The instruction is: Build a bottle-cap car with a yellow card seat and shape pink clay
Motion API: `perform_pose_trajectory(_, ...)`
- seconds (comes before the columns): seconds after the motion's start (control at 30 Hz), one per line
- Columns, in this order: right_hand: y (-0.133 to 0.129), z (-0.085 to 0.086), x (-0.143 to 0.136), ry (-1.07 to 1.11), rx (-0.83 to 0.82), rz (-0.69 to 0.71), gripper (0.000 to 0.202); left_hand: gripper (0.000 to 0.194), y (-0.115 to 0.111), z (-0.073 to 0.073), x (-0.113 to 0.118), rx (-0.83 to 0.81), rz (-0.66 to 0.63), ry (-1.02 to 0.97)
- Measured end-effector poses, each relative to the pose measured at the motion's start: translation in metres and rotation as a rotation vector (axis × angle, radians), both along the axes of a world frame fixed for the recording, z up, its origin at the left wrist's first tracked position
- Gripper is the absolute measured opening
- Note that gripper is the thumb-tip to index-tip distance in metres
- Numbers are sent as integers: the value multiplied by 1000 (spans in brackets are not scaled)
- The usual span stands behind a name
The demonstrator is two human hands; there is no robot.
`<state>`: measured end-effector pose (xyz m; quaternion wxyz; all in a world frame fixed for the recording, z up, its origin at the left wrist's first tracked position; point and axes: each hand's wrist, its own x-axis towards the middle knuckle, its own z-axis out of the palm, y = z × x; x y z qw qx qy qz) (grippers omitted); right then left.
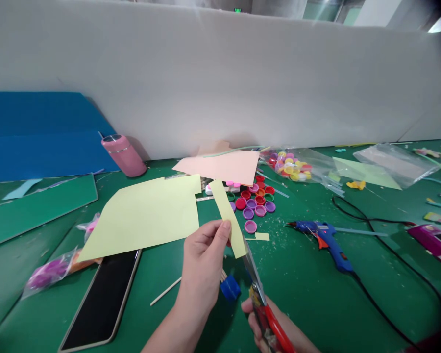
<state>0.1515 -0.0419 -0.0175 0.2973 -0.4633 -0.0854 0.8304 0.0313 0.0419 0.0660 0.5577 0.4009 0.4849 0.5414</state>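
Note:
My left hand (204,262) pinches a narrow strip of pale yellow paper (224,203) between thumb and fingers, holding it above the table. In my right hand (259,323) is a pair of scissors (270,316) with red on the handles. Their blades point up and meet the lower right edge of the strip; whether they are cutting into it I cannot tell. Below the strip lies a blue bottle cap (230,288) with thin sticks by it. A larger pale yellow sheet (150,213) rests to the left, partly over a phone (105,299).
Several coloured bottle caps (248,213) lie beyond the strip, near a pink sheet (220,166). A blue glue gun (321,238) with a trailing cable is on the right. At the back left a pink tumbler (124,156) leans by blue boards (47,154). A white partition (220,83) stands behind.

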Motion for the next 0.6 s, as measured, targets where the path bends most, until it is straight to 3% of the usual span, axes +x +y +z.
perform_pose_trajectory(0.3,0,-7,-5,-67,-37,-53,48,13,0,1,2,-7,5,-5)
perform_pose_trajectory(0.6,0,-1,-6,-74,-5,-101,36,20,0,-1,2,-7,-9,60)
